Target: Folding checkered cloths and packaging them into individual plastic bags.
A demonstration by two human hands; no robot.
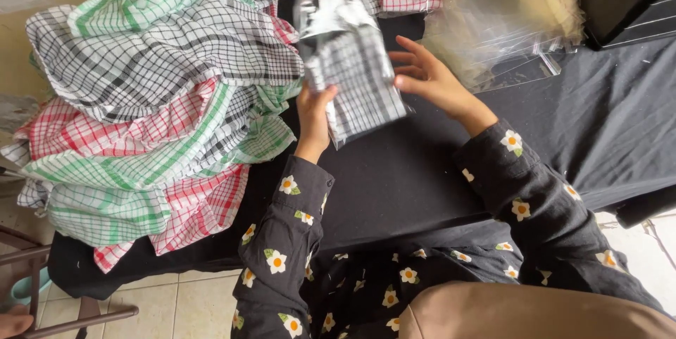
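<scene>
Hands meet over the black-draped table (436, 191), lifting a folded black-and-white checked cloth in a clear plastic bag (352, 64) above it; the left hand (313, 110) pinches the bag's lower edge to steady it; the right hand (426, 75) rests spread fingers along its side, apparently squaring the pack; at the table's left end lies the heap of loose checked cloths (155, 99), within reach; empty clear bags (507, 15) sit at its far right.
</scene>
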